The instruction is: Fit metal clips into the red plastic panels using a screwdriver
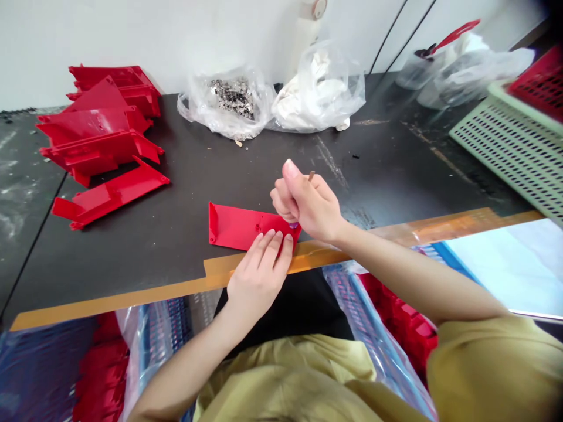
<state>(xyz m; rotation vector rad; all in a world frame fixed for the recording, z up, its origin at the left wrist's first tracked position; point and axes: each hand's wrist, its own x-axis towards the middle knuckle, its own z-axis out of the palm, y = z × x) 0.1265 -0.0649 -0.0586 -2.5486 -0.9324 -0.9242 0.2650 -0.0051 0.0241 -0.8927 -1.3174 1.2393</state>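
Touching red panel (233, 227): left hand (258, 274)

No lettering, label or number is legible here.

I am in what looks like a small assembly workshop. The long, matte black counter (193, 170) is scuffed and edged with tan adhesive tape (109, 300). On my left stands a cluster of bright red moulded plastic panels (101, 120), similar to the flat red plastic panel (233, 225) before me, which suggests batch work. Small silvery metal pieces (233, 97) fill a clear plastic bag (209, 124) near the plain white wall (132, 35). A pale green perforated plastic basket (505, 140) sits on my right, and more red plastic parts (407, 322) are stored below the counter's edge.
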